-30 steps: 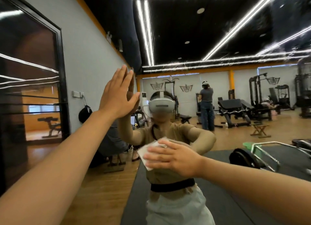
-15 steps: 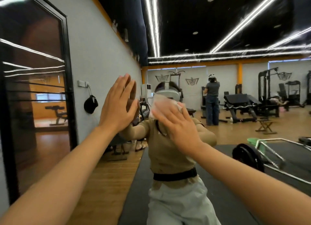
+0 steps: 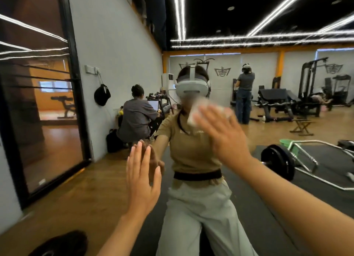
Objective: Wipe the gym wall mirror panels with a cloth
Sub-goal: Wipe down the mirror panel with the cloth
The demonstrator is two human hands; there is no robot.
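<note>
Two bare hands are raised against the wall mirror (image 3: 239,106), which fills almost the whole view and reflects the gym. The left hand (image 3: 142,181) is flat on the glass, low and left of centre, with straight fingers close together, and its reflection meets it at the fingertips. The right hand (image 3: 223,138) is higher and to the right, its fingers spread and straight, pressing a white cloth (image 3: 201,112) on the mirror surface; the cloth shows above the fingertips and is blurred. In the glass the person appears with a white headset, a tan shirt and light trousers, standing on a dark floor mat (image 3: 325,160). The floor around the mat is brown wood. A barbell with a black plate (image 3: 277,161) lies on the mat at the right. On the left a grey wall (image 3: 118,64) carries a black bag hanging from a hook (image 3: 102,94), and beside it stands a dark door with a black frame (image 3: 38,102). A seated person in grey (image 3: 137,117) is near the wall. Bright light strips (image 3: 180,12) cross the black ceiling.
</note>
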